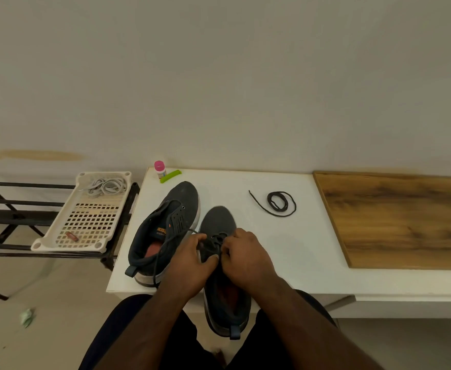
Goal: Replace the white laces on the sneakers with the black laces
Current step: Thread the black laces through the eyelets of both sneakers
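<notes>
Head camera view, looking down at my two hands working close together over a dark grey sneaker on a white table. My left hand pinches a black lace beside the shoe's eyelets, its free end trailing down to my left over the table edge. My right hand curls around the lace at the eyelets on the other side, fingertips nearly touching my left hand. This sneaker's heel hangs off the table toward my lap. Just left of my left hand lies the second dark sneaker, tilted, with no lace in its eyelets. Beyond my right hand, a coiled black lace rests on the table. Far to my left, the white laces sit bundled in a cream plastic tray on a black metal rack.
</notes>
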